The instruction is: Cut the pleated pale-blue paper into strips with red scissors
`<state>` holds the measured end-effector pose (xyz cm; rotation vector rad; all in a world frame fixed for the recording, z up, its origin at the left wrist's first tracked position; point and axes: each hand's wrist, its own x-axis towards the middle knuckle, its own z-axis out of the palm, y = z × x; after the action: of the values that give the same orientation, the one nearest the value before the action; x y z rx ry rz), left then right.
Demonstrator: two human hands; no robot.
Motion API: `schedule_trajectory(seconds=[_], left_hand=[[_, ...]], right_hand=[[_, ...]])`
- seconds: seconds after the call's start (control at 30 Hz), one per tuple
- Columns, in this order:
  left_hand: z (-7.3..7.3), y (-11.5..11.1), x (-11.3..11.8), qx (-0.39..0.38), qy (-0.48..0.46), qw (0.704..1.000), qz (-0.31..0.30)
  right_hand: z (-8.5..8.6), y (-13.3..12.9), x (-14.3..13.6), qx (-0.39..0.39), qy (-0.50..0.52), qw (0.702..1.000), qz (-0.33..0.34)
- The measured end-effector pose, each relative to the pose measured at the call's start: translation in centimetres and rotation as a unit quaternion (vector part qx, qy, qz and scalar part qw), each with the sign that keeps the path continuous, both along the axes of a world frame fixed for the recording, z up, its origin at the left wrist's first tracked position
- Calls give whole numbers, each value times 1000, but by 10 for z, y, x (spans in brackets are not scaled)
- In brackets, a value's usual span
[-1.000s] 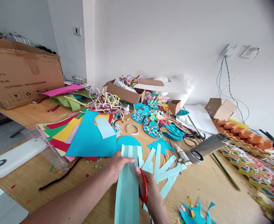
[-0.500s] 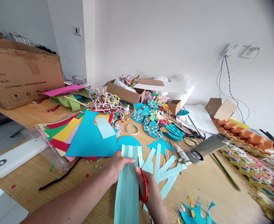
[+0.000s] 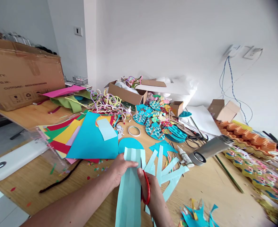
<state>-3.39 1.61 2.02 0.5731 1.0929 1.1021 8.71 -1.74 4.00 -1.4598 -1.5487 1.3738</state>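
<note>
A long sheet of pale aqua paper [image 3: 130,189] with lengthwise creases is pinched near its top by my left hand [image 3: 121,168], thumb on top. My right hand [image 3: 153,189] holds red-handled scissors [image 3: 147,188], whose blades point away from me at the sheet's right side. A narrow strip there stands partly apart from the sheet at its top. Just beyond the paper lies a blue paper circle [image 3: 130,143]. Several cut pale aqua strips [image 3: 172,176] lie loosely to the right of my right hand.
Coloured sheets [image 3: 93,138] are stacked on the left, beside a white device [image 3: 18,162]. A glue bottle [image 3: 185,157] and a steel flask [image 3: 212,149] lie at the right. Blue scraps [image 3: 198,216] are at the front right; finished paper crafts [image 3: 155,126] stand behind.
Both hands stay almost in place, with the scissors and the sheet shifted only very slightly. The rest of the table looks the same.
</note>
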Motion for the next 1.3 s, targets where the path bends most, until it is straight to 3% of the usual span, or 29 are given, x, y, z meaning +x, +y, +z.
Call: schedule_trajectory(seconds=[0.4,0.63,1.3], left_hand=[[-7,1,0,-6,-8,1000,2],[2,2,-4,10,-30,999,7],[7,0,-2,4,-3,1000,19]], right_hand=[[-5,1,2,6,9,1000,11],[-8,1,2,-22,-44,999,13],[1,-1,-2,-3,-20,1000,12]])
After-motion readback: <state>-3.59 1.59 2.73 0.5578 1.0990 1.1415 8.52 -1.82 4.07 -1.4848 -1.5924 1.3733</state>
